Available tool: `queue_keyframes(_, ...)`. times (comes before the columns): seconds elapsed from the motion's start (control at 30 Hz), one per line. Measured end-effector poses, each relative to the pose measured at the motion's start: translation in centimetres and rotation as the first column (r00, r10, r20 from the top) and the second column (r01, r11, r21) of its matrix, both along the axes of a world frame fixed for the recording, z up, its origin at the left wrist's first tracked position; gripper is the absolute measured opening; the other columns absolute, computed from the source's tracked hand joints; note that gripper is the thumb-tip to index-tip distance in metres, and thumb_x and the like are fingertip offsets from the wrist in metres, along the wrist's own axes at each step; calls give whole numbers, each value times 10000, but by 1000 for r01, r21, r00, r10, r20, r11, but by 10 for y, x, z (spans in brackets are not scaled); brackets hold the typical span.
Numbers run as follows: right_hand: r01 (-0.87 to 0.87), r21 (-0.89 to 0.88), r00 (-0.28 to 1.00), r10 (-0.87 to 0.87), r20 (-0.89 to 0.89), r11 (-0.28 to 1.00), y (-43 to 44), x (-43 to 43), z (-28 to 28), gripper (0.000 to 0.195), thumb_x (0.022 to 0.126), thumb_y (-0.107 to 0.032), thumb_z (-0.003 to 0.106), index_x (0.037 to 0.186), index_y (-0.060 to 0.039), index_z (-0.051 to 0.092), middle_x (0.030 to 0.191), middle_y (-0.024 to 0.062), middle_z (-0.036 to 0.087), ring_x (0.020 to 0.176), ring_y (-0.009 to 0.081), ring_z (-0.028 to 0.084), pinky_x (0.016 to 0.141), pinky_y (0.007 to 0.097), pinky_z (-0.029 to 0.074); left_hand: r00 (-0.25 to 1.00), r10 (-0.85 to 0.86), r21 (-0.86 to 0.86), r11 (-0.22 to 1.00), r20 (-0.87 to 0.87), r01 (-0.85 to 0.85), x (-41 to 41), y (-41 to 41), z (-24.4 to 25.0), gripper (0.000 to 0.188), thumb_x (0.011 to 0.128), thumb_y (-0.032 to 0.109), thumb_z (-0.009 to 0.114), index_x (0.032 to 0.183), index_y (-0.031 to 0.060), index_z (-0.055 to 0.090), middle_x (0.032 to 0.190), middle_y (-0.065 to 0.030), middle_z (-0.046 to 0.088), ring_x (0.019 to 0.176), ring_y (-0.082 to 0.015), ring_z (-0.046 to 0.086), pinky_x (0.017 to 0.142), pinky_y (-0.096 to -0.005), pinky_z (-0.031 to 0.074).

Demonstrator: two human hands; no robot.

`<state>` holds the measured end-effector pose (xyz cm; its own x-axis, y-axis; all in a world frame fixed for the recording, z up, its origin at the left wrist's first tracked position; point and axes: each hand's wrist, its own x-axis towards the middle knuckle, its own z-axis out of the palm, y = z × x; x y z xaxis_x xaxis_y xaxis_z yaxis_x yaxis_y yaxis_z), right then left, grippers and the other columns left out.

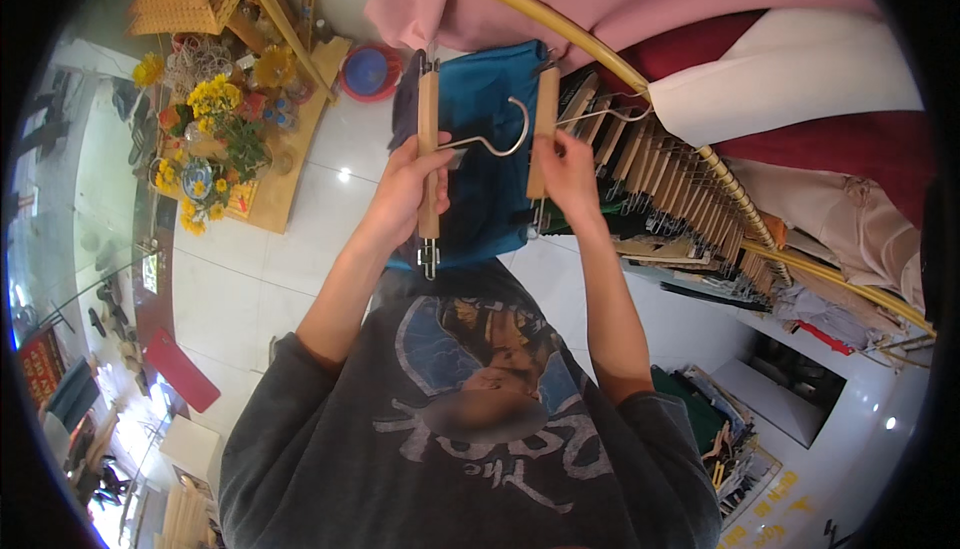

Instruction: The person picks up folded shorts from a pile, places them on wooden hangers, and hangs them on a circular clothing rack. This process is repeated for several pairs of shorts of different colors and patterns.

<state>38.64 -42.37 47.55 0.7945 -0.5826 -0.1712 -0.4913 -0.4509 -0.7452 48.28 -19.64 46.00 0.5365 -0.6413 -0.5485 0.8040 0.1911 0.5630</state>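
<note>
My left hand (416, 181) grips a wooden clip hanger (428, 121) with metal clips at its ends; its wire hook points right. A dark purplish garment (406, 98) shows behind this hanger. My right hand (568, 174) holds a second wooden clip hanger (547, 98) by its lower part, and that one's hook reaches the gold rail. A teal garment (487, 91) spreads between and behind both hangers, and its right edge is at the second hanger's clips. My fingers partly hide both bars.
A gold clothes rail (547, 16) curves overhead with pink, red and white garments. At the right hang many wooden hangers (675, 196) with clothes. A wooden table (300, 151) with yellow flowers (217, 95) stands at the left, beside a blue and red basin (365, 70) on the tiled floor.
</note>
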Motion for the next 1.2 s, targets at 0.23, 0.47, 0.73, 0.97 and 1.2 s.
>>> queue_keyframes(0.23,77,-114,985,-94,-147,990,-54,45,-7,372,957,-279,657,958,83,743,787,208,744,762,295,736,750,425,549,990,-98,66,994,104,91,3,1,4,412,1039,139,606,1423,36,499,806,-19,502,587,-112,493,498,-298,434)
queue_keyframes(0.47,61,-142,900,-116,-420,988,-97,49,-75,451,973,-347,657,957,91,766,955,291,765,1000,428,749,907,467,556,978,-115,61,993,176,106,17,-20,5,378,1083,265,620,1377,74,477,775,-8,473,593,-89,472,476,-284,430)
queue_keyframes(0.73,93,-40,900,-101,-424,995,-92,48,-66,494,1009,-383,639,820,57,764,707,188,745,800,353,776,846,453,584,901,-342,136,939,265,317,41,-82,2,272,1095,319,604,1161,88,475,785,7,461,604,-83,476,472,-265,437)
queue_keyframes(0.97,112,-157,920,-162,-356,981,-84,46,-72,467,1009,-367,629,857,54,764,824,267,752,915,440,757,882,500,574,865,-377,155,926,332,345,72,-160,-26,253,1071,285,596,1172,78,488,906,-10,483,652,-87,493,494,-268,477)
queue_keyframes(1.2,116,-177,930,-170,-326,977,-75,49,-68,457,1006,-372,626,906,52,763,937,311,749,997,492,725,911,525,562,815,-435,299,893,383,336,91,-199,-69,301,1081,301,586,1231,50,515,870,-23,494,691,-108,519,530,-290,499)
